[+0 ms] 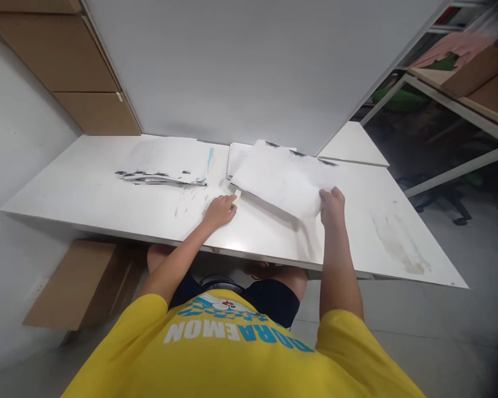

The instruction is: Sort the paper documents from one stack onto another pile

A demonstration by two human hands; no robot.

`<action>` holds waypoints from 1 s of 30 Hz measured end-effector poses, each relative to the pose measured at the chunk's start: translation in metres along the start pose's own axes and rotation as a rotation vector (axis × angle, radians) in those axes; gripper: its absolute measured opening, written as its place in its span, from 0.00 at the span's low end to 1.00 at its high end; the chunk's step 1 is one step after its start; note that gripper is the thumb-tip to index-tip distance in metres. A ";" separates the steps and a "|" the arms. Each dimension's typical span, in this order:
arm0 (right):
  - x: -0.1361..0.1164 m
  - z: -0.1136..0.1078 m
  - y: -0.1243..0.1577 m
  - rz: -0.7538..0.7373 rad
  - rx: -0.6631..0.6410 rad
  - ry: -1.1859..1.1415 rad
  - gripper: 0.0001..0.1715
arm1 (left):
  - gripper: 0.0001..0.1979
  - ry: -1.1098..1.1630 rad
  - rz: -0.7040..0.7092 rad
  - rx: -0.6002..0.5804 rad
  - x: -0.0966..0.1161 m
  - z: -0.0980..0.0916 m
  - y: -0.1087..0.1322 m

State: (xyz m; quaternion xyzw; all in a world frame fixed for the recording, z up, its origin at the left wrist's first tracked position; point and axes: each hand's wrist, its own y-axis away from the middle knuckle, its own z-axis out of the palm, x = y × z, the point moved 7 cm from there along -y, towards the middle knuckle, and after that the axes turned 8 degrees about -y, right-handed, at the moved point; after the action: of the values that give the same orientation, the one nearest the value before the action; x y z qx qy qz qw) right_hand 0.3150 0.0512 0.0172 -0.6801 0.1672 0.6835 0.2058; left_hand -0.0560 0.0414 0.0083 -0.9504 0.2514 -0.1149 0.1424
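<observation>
A large white sheet of paper (282, 177) with dark smudges along its far edge is lifted at an angle over the table. My right hand (332, 207) pinches its right edge. Under the sheet's far side shows part of a white paper stack (240, 157). My left hand (221, 211) lies low over the table, its fingers closed on a small pale strip (237, 194); what the strip is I cannot make out. To the left sits another stack of papers (161, 160), with black marks along its near edge and a light blue strip at its right end.
The white table (108, 207) carries dark smears near the left stack and a grey-brown stain (400, 243) at right. A grey panel (249, 66) rises behind. Cardboard boxes (70, 55) stand at back left, another cardboard box (72, 282) below. A metal-framed rack (460, 99) is at right.
</observation>
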 end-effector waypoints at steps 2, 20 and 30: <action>-0.007 0.030 -0.037 0.033 -0.035 0.038 0.15 | 0.18 0.001 -0.016 -0.015 0.000 0.000 0.000; 0.048 0.095 -0.010 -0.346 0.138 0.617 0.20 | 0.19 0.006 -0.043 -0.065 0.001 0.003 0.011; 0.038 0.108 -0.008 -0.294 -0.105 0.611 0.16 | 0.19 -0.011 -0.010 -0.027 -0.003 -0.001 0.002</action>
State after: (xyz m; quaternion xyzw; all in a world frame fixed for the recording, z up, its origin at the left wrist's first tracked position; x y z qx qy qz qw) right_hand 0.2266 0.1152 -0.0185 -0.8798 0.0857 0.4190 0.2073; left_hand -0.0592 0.0412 0.0079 -0.9542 0.2472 -0.1068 0.1305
